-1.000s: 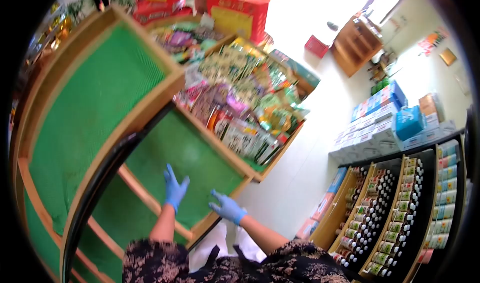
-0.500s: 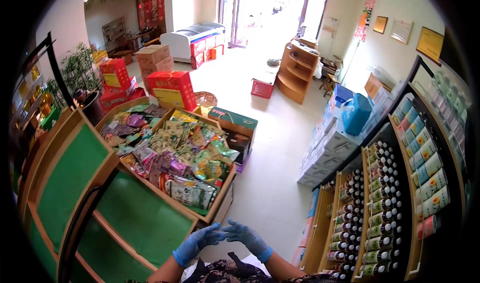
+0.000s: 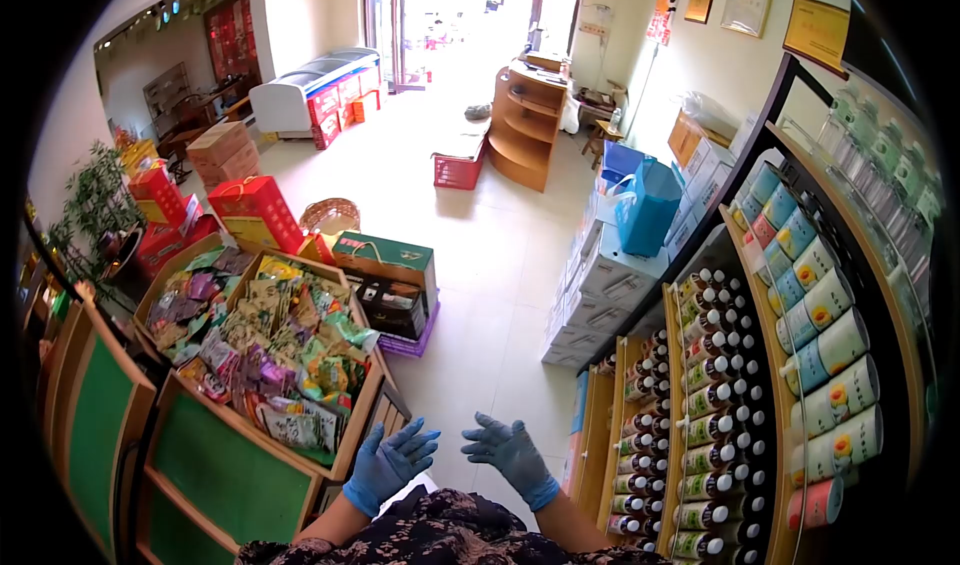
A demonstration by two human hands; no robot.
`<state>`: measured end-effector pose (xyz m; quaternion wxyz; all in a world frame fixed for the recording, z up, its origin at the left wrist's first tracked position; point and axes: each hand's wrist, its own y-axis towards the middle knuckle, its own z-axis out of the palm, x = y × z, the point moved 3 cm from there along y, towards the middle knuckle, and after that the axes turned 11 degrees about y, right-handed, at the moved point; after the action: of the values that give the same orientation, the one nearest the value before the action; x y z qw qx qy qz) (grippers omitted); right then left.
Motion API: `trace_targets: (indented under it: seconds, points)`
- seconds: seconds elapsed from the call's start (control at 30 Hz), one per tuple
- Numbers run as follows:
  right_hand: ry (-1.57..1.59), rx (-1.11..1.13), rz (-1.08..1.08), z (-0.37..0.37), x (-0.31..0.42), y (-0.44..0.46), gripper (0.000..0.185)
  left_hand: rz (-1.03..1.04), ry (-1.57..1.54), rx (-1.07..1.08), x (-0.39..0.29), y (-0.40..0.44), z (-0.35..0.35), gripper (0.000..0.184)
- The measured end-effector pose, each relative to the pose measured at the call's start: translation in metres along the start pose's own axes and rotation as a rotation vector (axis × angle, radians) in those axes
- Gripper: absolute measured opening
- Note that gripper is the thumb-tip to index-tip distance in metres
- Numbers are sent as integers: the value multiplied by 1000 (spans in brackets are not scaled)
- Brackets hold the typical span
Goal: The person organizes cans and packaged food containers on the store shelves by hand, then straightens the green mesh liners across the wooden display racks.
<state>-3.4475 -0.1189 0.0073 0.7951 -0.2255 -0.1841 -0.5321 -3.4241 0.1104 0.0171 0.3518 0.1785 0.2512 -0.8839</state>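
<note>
In a blue glove, my left hand (image 3: pixel 392 462) is raised in front of me with its fingers spread and nothing in it. It is nearest to the corner of a wooden bin (image 3: pixel 352 435) heaped with colourful snack packets (image 3: pixel 285 350). My right hand (image 3: pixel 512 457), gloved the same way, hovers a short way to the right of it over the pale floor, fingers apart and holding nothing. The two hands do not touch. On the right-hand side stands a shelf rack (image 3: pixel 668 405) with rows of white-capped dark bottles (image 3: pixel 705 430).
Green-lined wooden display trays (image 3: pixel 230 455) stand at the left. White cartons (image 3: pixel 605 290) with a blue bag (image 3: pixel 648 205) on top flank the aisle. Farther back are a green box (image 3: pixel 385 255), a red crate (image 3: pixel 458 168), a curved wooden counter (image 3: pixel 525 130) and a chest freezer (image 3: pixel 310 90).
My hands have moved apart from each other, their fingers spreading. My view has turned right, so the snack bin and trays now sit farther left.
</note>
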Motion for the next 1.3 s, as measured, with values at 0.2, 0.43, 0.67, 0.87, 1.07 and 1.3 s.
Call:
trace_targets:
  seconds: [0.2,0.43,0.67,0.87,1.07,1.3]
  points:
    - [45,-4,111,-34,41,93,82,-5,-72,13,-45,114,-9,70]
    - [-125,-76,66,-50,166,246,80,54,-108,19,-167,281,-24,64]
    - [-99,-145,-62,-94,275,369,77,117,-7,133,-279,441,16,63]
    - [-62,-111,26,-173,370,489,72,96,-78,123,-305,583,2,64]
    - [-110,11,206,-203,491,655,74,209,-126,-63,-370,670,19,64]
    - [-178,168,383,-174,537,856,72,543,-491,-214,-446,751,-32,61]
